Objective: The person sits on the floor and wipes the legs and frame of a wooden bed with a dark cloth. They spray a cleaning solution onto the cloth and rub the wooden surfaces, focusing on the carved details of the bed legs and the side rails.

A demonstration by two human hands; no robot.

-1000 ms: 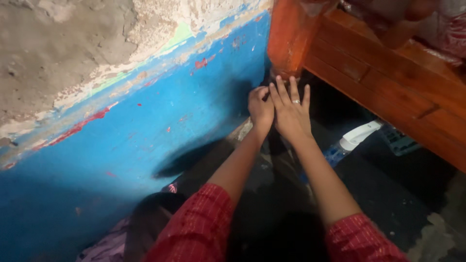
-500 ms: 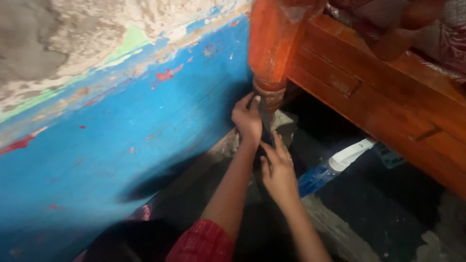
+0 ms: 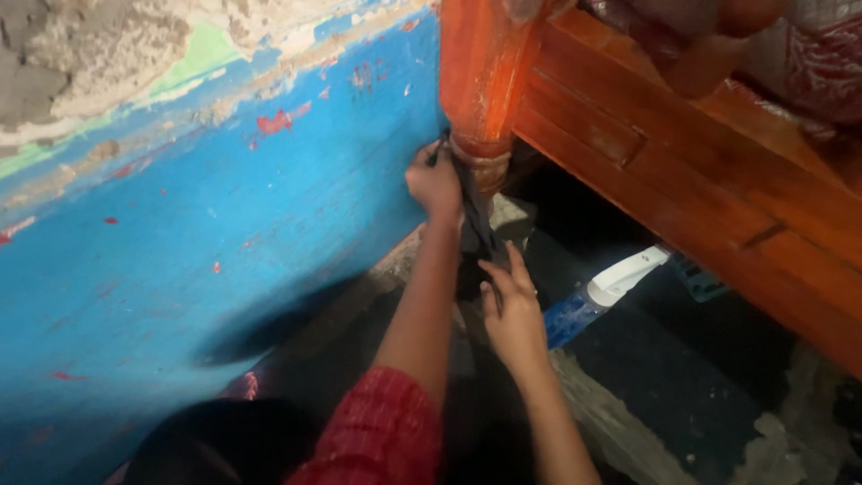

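We are kneeling by the corner where the blue wall [image 3: 224, 224] meets the orange wooden bed frame [image 3: 682, 171], and both our hands are working on a dark strip of cloth [image 3: 474, 224] that is hanging against the turned bed leg [image 3: 480, 108]. Our left hand [image 3: 434, 184] is pinching the upper end of the cloth up against the leg, right where the carved ring narrows, with the fingers closed on it; our right hand [image 3: 514, 310] is sitting lower down, fingers spread and half open, touching the trailing end of the cloth near the floor (whether it is truly gripping that end or only steadying it, we cannot tell, since the dark fabric is blending into the shadow). So the two hands are working apart, one high and one low along the same strip. We are judging the cloth to be light, soft and limp: it is draping and twisting rather than holding any shape, so it is likely wanting tension between both ends to stay put on the smooth, rounded wood, which looks slippery. The narrow groove of the leg seems the surest place to seat it. Under the bed a spray bottle [image 3: 597, 296] with a white head is lying on its side, just beside our right hand but not touching it.
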